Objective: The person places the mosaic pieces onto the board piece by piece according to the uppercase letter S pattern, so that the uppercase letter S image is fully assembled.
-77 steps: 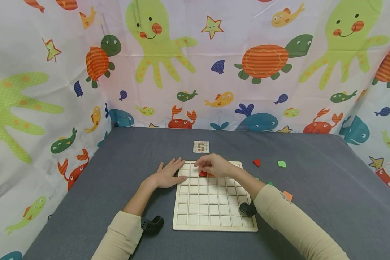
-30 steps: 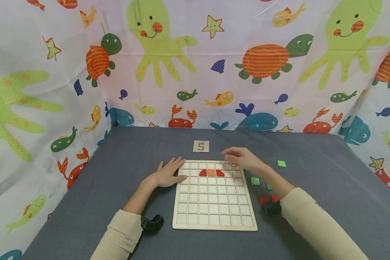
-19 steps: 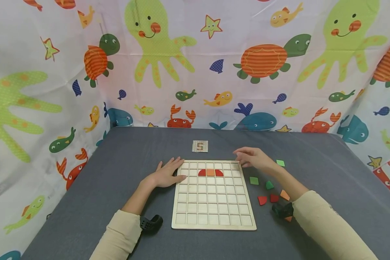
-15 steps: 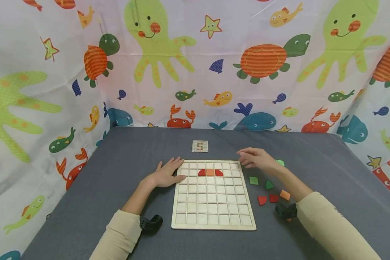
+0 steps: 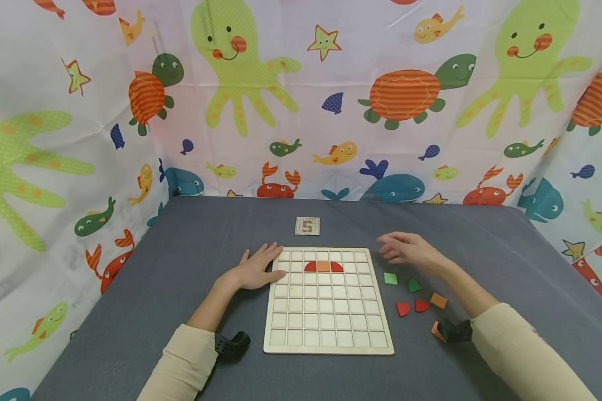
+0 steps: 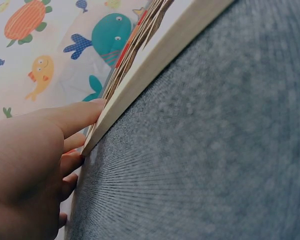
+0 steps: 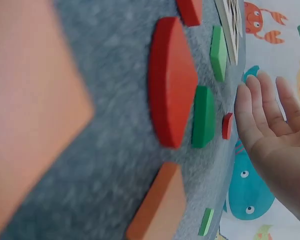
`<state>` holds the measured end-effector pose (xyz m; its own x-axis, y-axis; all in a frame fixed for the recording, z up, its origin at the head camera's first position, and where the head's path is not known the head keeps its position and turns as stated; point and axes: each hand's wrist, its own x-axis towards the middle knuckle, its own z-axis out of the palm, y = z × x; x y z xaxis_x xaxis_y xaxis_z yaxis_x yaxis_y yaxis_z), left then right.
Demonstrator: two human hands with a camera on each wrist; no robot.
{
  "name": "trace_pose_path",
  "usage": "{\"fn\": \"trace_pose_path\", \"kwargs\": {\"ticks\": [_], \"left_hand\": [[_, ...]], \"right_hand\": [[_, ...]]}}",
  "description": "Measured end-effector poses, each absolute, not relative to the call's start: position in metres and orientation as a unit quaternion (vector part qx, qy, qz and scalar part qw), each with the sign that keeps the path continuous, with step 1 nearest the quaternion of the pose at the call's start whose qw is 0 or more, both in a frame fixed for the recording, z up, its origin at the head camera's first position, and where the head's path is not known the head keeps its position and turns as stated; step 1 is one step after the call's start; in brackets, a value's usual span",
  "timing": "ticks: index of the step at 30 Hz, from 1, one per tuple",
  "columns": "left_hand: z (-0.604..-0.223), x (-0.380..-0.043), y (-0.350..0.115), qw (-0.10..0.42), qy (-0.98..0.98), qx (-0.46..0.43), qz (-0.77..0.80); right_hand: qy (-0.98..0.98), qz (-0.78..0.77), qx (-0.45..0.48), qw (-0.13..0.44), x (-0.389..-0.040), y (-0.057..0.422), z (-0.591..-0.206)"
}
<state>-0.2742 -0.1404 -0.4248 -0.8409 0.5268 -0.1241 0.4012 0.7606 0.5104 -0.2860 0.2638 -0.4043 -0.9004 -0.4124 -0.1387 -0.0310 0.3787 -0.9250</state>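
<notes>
My left hand [image 5: 256,270] rests with spread fingers at the upper left edge of the wooden grid board [image 5: 328,351], its thumb over the rim. In the left wrist view, the thumb and fingers touch the board's edge [image 6: 122,102]. My right hand [image 5: 413,252] hovers off the board's upper right corner, fingers loosely bent and holding nothing. Below it in the right wrist view lies a small red piece [image 7: 227,126], hidden by the hand in the head view. On the board, an orange square [image 5: 323,266] sits between two rounded red pieces [image 5: 311,267].
Right of the board lie a light green square [image 5: 390,278], a dark green rounded piece [image 5: 413,285], two red pieces [image 5: 403,309] and orange pieces [image 5: 438,301]. A small pattern card [image 5: 307,226] lies behind the board. A printed curtain [image 5: 281,72] surrounds the grey table [image 5: 221,217].
My right hand has moved from over the board's second row to the right, off the board. The red piece right of the orange square has come into view. My left hand stays put.
</notes>
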Motion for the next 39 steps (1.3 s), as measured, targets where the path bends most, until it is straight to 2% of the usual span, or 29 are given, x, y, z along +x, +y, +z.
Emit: {"fn": "trace_pose_path", "kwargs": {"ticks": [10, 23, 39], "left_hand": [[-0.427, -0.275, -0.141, 0.136, 0.928, 0.249, 0.24], [-0.426, -0.275, -0.141, 0.135, 0.929, 0.25, 0.239], [-0.424, -0.274, -0.141, 0.135, 0.929, 0.251, 0.238]], "right_hand": [[0.816, -0.536, -0.116, 0.184, -0.281, 0.272, -0.407], [0.812, -0.531, -0.147, 0.195, -0.27, 0.279, -0.41], [0.856, -0.464, -0.17, 0.152, -0.254, 0.269, -0.409]]}}
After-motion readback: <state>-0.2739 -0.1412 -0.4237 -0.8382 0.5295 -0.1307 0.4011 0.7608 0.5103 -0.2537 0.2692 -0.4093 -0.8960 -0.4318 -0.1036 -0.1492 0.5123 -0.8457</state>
